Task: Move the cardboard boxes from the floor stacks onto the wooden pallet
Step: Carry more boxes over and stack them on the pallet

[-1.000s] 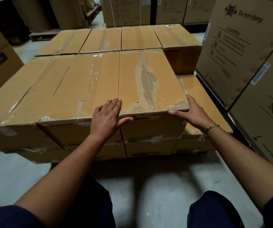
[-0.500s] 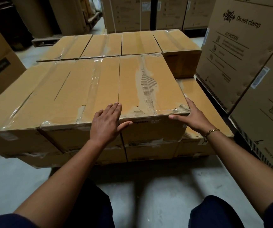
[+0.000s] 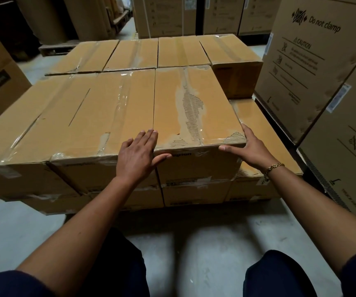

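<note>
Change: none seen; your left hand [image 3: 137, 156] and right hand [image 3: 251, 150] stay flat, grip open, bracing the torn-top box [image 3: 194, 112] | Meaning: it likely sits placed; release.

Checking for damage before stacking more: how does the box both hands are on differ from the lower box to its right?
The upper box has top paper torn away, baring corrugation; the lower box has a smooth top. The upper box sits one layer higher than the lower box. Both are brown taped cardboard.
</note>
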A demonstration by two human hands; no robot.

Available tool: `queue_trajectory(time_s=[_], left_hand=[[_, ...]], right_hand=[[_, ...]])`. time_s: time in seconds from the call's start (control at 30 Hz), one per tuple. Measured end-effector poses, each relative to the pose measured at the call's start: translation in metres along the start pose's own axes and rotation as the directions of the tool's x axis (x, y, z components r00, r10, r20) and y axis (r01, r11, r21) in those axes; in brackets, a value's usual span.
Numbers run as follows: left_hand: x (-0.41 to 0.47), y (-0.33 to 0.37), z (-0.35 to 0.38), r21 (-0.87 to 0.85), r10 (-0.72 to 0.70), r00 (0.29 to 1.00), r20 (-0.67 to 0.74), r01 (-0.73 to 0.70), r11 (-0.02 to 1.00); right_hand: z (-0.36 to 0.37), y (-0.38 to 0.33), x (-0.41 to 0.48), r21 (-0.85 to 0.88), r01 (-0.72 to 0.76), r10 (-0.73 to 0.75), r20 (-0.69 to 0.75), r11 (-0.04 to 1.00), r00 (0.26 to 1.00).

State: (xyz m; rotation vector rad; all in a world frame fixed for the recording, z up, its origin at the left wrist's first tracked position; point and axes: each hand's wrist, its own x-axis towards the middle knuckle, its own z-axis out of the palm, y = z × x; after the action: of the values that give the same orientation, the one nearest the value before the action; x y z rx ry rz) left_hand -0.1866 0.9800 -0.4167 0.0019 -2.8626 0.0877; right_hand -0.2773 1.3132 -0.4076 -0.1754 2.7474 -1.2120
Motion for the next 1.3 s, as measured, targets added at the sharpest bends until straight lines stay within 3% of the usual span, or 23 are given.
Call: queue_trajectory(time_s=[0.77, 1.03, 1.2, 1.3], left_hand=[[0.0, 0.0, -0.001, -0.016, 0.0, 1.0, -0.001, 0.0, 1.0], [0.004, -0.002, -0.014, -0.069, 0.024, 0.998, 0.066, -0.02, 0.997], [0.015, -0.003, -0.04, -0.179, -0.019, 0.994, 0.108, 0.038, 0.983], [0.022, -0.009, -0.073, -0.197, -0.033, 0.99, 0.14, 0.061, 0.979]], right_hand=[[-0.005, -0.01, -0.004, -0.072, -0.036, 0.038, 0.028, 0.997, 0.999], [-0.012, -0.021, -0.005, -0.116, -0.04, 0.048, 0.059, 0.992, 0.997], [-0.017, -0.045, -0.002, -0.317, 0.026, -0.032, -0.015, 0.948, 0.999], [-0.025, -0.078, -0.005, -0.444, 0.112, -0.109, 0.031, 0.889, 0.994]])
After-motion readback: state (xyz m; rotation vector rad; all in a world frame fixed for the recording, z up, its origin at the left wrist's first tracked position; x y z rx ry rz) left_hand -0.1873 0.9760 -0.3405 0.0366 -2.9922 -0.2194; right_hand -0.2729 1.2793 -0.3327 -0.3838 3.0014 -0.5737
